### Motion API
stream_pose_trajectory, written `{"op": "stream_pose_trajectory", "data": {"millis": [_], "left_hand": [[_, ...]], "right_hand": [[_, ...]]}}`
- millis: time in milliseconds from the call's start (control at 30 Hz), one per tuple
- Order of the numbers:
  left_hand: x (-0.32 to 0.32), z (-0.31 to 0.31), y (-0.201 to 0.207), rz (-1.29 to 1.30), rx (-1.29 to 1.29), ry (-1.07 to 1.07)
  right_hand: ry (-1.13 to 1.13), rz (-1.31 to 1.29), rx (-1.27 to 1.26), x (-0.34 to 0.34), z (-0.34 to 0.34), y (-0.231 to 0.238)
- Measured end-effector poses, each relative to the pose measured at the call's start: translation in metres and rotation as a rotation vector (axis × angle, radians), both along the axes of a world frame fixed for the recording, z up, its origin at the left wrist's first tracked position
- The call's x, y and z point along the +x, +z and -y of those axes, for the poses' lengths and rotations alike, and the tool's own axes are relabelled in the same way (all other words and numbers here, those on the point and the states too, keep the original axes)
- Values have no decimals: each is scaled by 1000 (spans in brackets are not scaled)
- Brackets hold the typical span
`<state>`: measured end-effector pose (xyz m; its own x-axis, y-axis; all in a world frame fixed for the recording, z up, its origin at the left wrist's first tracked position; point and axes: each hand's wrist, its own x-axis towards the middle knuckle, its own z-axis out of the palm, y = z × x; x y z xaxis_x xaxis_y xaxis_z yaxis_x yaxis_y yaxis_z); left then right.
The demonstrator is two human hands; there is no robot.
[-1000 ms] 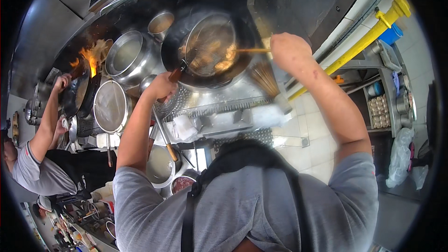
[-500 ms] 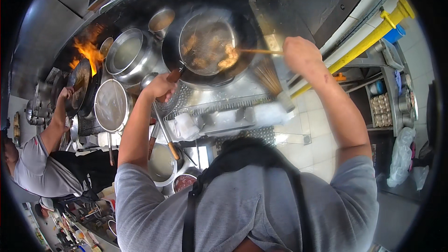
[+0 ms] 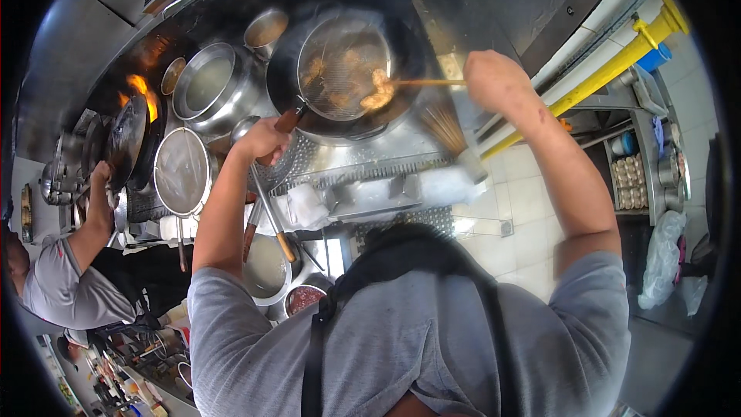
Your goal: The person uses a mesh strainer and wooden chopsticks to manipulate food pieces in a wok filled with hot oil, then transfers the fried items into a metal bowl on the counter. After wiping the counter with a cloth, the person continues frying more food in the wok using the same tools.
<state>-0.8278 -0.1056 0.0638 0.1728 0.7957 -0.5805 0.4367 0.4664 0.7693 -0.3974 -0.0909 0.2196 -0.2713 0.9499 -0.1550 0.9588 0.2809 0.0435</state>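
My left hand (image 3: 262,140) is closed round the dark wooden handle (image 3: 290,118) of a round mesh strainer (image 3: 343,54), held over a large black wok (image 3: 413,54). Golden-brown bits of food show in or under the mesh through haze, so I cannot tell which. Long wooden chopsticks (image 3: 428,83) are gripped in my right hand (image 3: 498,83), which is to the right of the wok. Their tips meet a lumpy golden fried piece (image 3: 377,91) at the strainer's right edge.
Left of the wok stand a metal pot (image 3: 207,89), a small pan (image 3: 267,29) and a second strainer (image 3: 182,174). A bamboo brush (image 3: 446,130) leans at the right, by a yellow pipe (image 3: 602,66). At far left, a co-worker's hand (image 3: 100,173) holds a wok beside flames (image 3: 142,91).
The fried piece has shifted slightly at the strainer's edge, and my right hand has risen a little. At far left the flames have shrunk and the co-worker's hand has dropped.
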Motion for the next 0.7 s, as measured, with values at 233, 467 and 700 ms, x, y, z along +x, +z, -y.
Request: {"op": "stream_pose_trajectory", "data": {"millis": [233,467,700], "left_hand": [[15,5,8,-27,29,-86],[30,18,5,-163,155,-23],[38,41,-10,-138,261,-4]], "right_hand": [[54,26,8,-36,-10,18],[64,49,-32,-53,-12,25],[18,115,-93,-52,-30,20]]}}
